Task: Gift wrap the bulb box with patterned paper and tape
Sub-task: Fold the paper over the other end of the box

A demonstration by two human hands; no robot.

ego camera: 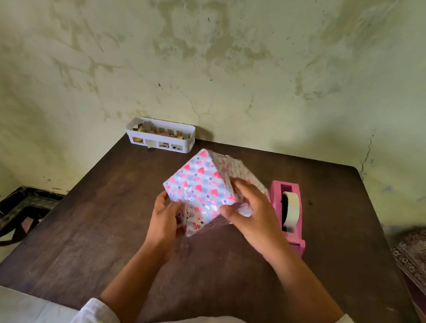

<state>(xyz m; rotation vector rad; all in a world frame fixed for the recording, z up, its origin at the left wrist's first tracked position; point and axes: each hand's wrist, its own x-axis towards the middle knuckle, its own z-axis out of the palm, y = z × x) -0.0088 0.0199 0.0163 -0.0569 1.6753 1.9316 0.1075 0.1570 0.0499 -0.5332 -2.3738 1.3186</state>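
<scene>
The bulb box [200,183] is covered in white paper with pink hearts and blue marks, and is held tilted above the dark wooden table [101,228], one corner pointing up. My left hand [166,218] grips its lower left side with thumb and fingers curled round the edge. My right hand [251,214] grips the right side, thumb pressed on the shiny near face and fingers over the top. A pink tape dispenser [288,215] with a roll of whitish tape stands just right of my right hand.
A white slotted plastic basket [161,135] with small scraps inside stands at the table's back edge against the stained wall. A patterned cloth [423,259] lies off the table's right side. A dark patterned bag [11,215] lies on the floor to the left.
</scene>
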